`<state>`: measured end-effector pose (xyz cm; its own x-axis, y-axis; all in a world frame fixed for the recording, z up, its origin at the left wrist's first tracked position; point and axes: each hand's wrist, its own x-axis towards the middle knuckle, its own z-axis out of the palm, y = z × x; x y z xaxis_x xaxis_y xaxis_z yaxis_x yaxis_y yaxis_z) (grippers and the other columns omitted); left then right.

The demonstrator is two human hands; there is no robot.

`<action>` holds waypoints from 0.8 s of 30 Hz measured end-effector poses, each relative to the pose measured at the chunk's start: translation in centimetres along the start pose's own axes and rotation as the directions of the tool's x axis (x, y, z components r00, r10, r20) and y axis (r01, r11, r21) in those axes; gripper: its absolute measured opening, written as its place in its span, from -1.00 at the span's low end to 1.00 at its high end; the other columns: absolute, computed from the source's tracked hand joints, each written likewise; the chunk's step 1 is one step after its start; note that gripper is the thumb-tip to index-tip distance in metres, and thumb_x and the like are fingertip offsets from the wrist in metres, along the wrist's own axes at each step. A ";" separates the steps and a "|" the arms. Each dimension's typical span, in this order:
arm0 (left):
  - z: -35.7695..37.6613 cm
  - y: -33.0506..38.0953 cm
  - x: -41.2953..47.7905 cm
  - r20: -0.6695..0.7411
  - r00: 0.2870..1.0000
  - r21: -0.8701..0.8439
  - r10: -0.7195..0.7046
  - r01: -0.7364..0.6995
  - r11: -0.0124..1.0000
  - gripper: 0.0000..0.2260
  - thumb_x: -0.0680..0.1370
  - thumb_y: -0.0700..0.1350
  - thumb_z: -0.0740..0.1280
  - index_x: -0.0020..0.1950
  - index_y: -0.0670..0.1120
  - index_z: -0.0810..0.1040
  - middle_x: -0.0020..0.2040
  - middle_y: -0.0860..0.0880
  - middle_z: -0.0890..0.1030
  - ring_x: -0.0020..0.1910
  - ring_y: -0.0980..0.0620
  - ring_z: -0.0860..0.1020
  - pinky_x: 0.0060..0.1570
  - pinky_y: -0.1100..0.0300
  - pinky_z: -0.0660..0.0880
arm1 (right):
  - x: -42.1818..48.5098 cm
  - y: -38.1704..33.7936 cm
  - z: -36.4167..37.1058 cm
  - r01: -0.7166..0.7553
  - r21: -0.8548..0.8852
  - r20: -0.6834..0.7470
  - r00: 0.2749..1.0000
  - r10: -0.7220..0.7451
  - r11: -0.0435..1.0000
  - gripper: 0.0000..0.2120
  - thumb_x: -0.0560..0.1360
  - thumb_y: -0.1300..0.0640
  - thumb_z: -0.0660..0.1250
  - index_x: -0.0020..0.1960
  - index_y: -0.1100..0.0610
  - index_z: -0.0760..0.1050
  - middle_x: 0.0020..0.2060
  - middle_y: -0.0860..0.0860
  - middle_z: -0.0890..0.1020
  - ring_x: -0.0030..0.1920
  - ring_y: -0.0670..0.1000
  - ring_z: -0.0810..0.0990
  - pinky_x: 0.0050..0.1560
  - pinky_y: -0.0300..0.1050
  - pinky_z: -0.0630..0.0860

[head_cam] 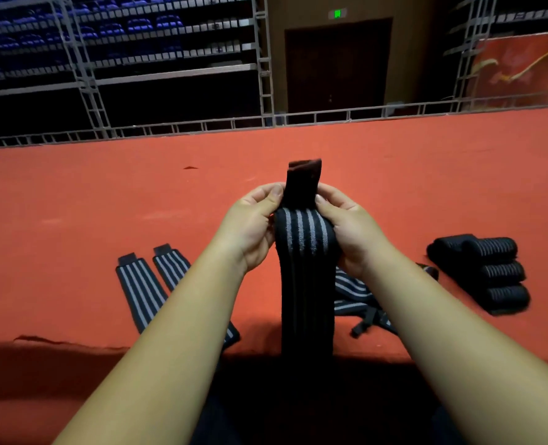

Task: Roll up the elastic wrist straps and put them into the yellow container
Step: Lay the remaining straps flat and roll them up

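Hands, left hand (250, 226) and right hand (353, 232), pinch striped strap (301, 239) above red carpet (105, 194); metal railing (314, 117), dark door (337, 65) behind.

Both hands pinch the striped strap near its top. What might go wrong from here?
The black, grey-striped elastic strap hangs long below the left hand and right hand; the roll may start loose or skewed. The rolled black straps lie piled on the red carpet and may unroll.

red carpet (394, 175), flat straps (141, 292), rolled straps (491, 271)
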<state>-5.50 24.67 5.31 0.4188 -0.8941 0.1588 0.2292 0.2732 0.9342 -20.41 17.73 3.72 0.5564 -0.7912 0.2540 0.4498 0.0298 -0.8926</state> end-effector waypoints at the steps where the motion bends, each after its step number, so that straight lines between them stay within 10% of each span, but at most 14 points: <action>1: -0.2 -0.7 0.2 -0.013 1.000 0.005 -0.005 0.005 1.000 -0.81 0.75 -0.14 0.30 0.29 -0.17 0.64 0.07 -0.17 0.74 -0.04 -0.06 0.70 0.03 0.07 0.65 | 0.2 0.6 -0.4 -0.008 0.003 0.000 1.000 0.008 1.000 -0.77 0.75 0.22 0.26 0.30 0.07 0.64 0.05 0.15 0.78 -0.05 0.06 0.77 -0.01 -0.03 0.71; 10: -2.0 -4.9 2.1 -0.061 0.998 0.114 -0.007 0.014 0.993 -0.85 0.73 -0.22 0.34 0.07 -0.13 0.72 -0.06 -0.12 0.75 -0.13 -0.02 0.69 0.00 0.11 0.65 | 1.6 4.3 -2.4 -0.079 -0.023 -0.072 0.994 0.077 0.997 -0.82 0.74 0.12 0.29 0.05 0.11 0.65 -0.10 0.09 0.70 -0.18 0.04 0.67 -0.19 -0.11 0.59; 24: -2.7 -9.5 2.1 -0.022 0.998 0.215 0.053 -0.047 0.975 -0.76 0.67 -0.25 0.43 0.32 -0.08 0.70 0.16 -0.10 0.78 0.22 -0.08 0.74 0.34 -0.10 0.63 | 4.2 10.0 -5.6 0.116 -0.199 -0.096 0.986 -0.137 0.973 -0.75 0.63 0.25 0.48 0.25 0.05 0.55 0.09 0.07 0.69 0.11 0.04 0.70 0.22 0.09 0.66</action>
<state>-4.46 21.14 -4.07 0.4498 -0.8703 0.2006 0.0147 0.2318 0.9726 -17.48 11.34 -6.21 0.4200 -0.8425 0.3374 0.3638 -0.1843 -0.9131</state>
